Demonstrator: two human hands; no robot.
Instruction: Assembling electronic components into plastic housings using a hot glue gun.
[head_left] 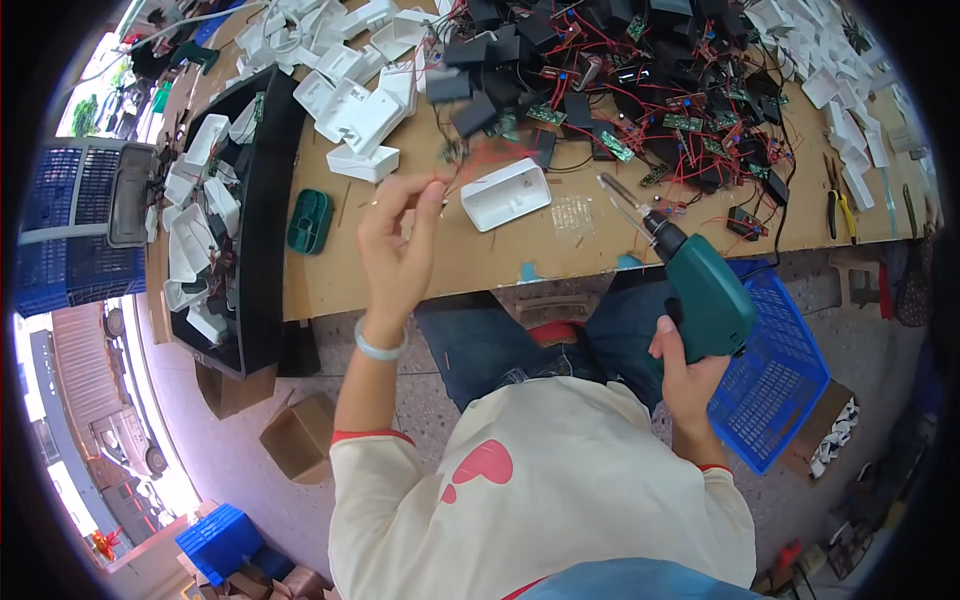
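My right hand [688,370] grips the handle of a green soldering gun [712,292], its two slim prongs pointing up and left over the table. Raised above the near left of the table, my left hand [398,240] pinches thin wire between thumb and forefinger. The wire and a small piece by the fingertips are smeared by motion, with blurred red wires close by. Just right of these fingers, a white plastic housing [503,207] lies with its hollow side up. A small dark green plastic case [310,221] rests to the left of my left hand.
Black boxes with red wires and green circuit boards [683,123] form a heap at the back. White housings [355,120] pile up behind my left hand. A black tray [262,230] stands left, pliers [840,205] lie right. A blue crate [775,390] sits below the table edge.
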